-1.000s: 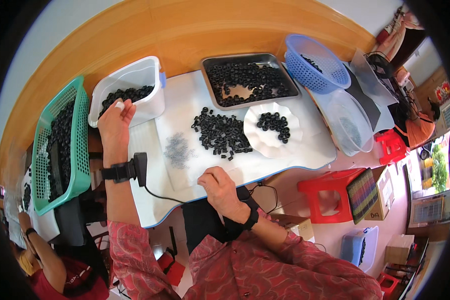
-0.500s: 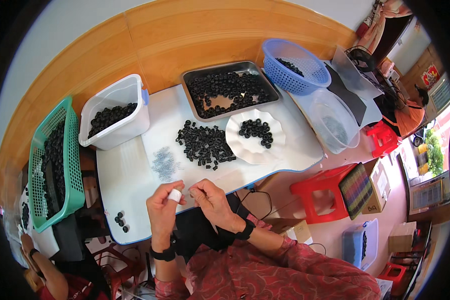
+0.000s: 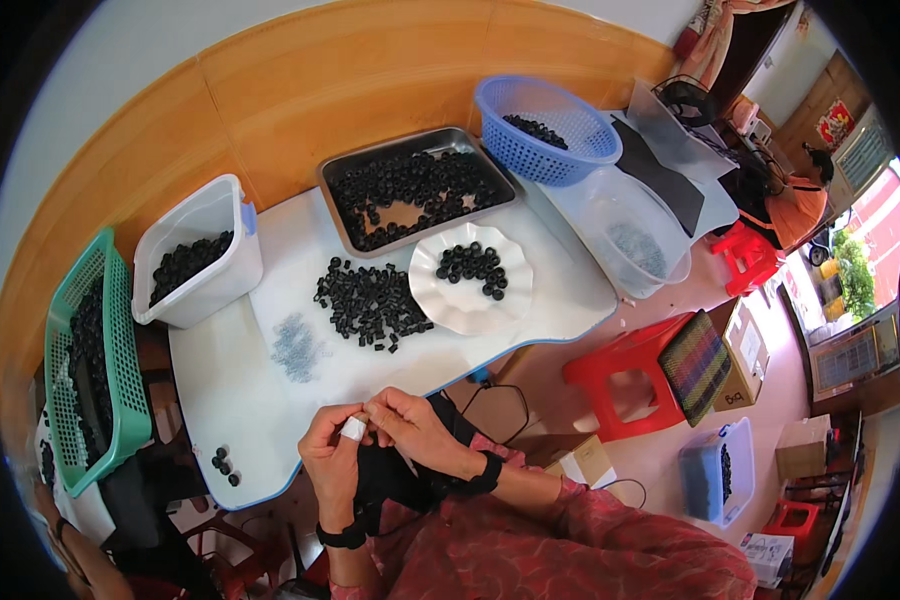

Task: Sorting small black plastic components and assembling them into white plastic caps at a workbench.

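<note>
Seen from the head camera, both hands meet at the near edge of the white worktop [image 3: 230, 390], just above the person's lap. The left hand [image 3: 332, 462] is curled, with a small white piece [image 3: 353, 428], wrapped about or held at one fingertip; which of the two, the view is too small to tell. The right hand [image 3: 410, 425] lies against the left, its fingers pinching at that white piece. Both wrists wear black bands. Farther back on the worktop lies a loose heap of small black rings [image 3: 370, 305], and just right of it a white scalloped plate [image 3: 470, 300] holds a few more. Left of the heap is a grey smudge of tiny bits [image 3: 295, 347]. Behind them a metal tray [image 3: 335, 190] is filled with black rings, and a blue basket [image 3: 550, 150] stands to its right. A white tub [image 3: 210, 290] with rings sits at the left, a green crate [image 3: 125, 400] beyond it. A few stray rings [image 3: 223, 464] lie near the worktop's left corner. A red stool [image 3: 630, 385] stands on the floor to the right.
</note>
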A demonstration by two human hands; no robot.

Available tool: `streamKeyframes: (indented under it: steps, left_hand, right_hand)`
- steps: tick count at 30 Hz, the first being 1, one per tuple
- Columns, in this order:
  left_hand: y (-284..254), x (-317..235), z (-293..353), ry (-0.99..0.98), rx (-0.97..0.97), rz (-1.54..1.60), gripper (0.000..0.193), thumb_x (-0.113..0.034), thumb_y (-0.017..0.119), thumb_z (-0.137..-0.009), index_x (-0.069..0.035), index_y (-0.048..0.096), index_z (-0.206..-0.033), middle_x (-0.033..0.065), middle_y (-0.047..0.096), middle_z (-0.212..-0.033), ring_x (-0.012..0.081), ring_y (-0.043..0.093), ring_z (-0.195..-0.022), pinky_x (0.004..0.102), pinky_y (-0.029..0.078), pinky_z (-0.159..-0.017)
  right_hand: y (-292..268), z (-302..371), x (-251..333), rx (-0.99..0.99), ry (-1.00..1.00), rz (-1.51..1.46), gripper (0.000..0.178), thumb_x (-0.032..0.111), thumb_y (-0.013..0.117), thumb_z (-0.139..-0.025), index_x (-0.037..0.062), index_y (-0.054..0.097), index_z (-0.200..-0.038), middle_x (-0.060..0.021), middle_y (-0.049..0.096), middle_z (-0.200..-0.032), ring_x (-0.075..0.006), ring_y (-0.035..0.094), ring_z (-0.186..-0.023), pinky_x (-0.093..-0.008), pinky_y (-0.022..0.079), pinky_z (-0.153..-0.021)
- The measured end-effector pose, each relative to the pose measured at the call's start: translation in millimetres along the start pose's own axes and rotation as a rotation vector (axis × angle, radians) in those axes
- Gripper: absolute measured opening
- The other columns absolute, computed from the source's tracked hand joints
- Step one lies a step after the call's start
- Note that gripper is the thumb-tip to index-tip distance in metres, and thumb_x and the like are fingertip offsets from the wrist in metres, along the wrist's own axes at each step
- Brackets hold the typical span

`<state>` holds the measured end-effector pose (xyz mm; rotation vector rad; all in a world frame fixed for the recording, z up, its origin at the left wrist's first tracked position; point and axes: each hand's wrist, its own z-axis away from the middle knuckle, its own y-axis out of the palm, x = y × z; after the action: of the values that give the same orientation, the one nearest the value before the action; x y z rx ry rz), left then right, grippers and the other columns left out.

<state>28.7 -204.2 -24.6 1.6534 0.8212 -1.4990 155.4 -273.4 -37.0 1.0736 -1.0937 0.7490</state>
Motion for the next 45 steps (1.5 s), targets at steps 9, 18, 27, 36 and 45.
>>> streamKeyframes:
  steps: [9,18,27,36,45]
  left_hand:
    - [12,11,-1,0.033,-0.027,-0.043,0.010,0.002,0.061,-0.091,0.002,0.067,-0.099,0.0047,0.063,-0.091,0.0092,0.059,-0.073,0.0218,0.048,-0.063]
    - [23,8,-1,0.025,0.037,-0.041,0.010,0.001,0.060,-0.092,0.001,0.066,-0.100,0.0039,0.063,-0.089,0.0096,0.062,-0.076,0.0214,0.050,-0.065]
    - [28,15,-7,-0.007,0.057,-0.112,0.011,0.004,0.060,-0.089,0.001,0.067,-0.097,0.0044,0.064,-0.089,0.0095,0.061,-0.072,0.0227,0.051,-0.063]
    - [27,17,-7,-0.027,0.017,-0.192,0.010,0.000,0.061,-0.091,0.001,0.067,-0.098,0.0053,0.063,-0.085,0.0085,0.059,-0.067,0.0236,0.048,-0.057]
    - [43,22,-43,0.387,-0.155,-0.727,0.029,0.008,0.056,-0.075,-0.003,0.067,-0.098,0.0161,0.060,-0.090,0.0363,0.062,-0.078,0.0420,0.049,-0.065]
  right_hand:
    - [-15,8,7,0.045,0.060,0.098,0.027,0.026,0.049,-0.104,0.0020,0.058,-0.098,-0.0011,0.060,-0.082,-0.0053,0.055,-0.067,-0.0207,0.047,-0.060]
    - [-31,13,8,0.079,0.125,-0.065,0.025,0.025,0.051,-0.103,0.0018,0.059,-0.100,-0.0019,0.060,-0.086,-0.0061,0.055,-0.069,-0.0212,0.046,-0.062]
    - [-39,13,5,0.026,0.130,-0.039,0.023,0.022,0.052,-0.102,0.0013,0.062,-0.100,-0.0012,0.062,-0.085,-0.0064,0.054,-0.069,-0.0215,0.046,-0.065]
    - [-41,20,0,-0.024,0.102,0.090,0.017,0.017,0.057,-0.100,0.0017,0.062,-0.102,-0.0022,0.063,-0.085,-0.0064,0.055,-0.068,-0.0208,0.046,-0.063]
    - [-50,20,5,-0.200,0.040,0.236,0.012,0.011,0.064,-0.094,0.0006,0.063,-0.100,-0.0011,0.064,-0.082,-0.0054,0.056,-0.066,-0.0208,0.047,-0.061]
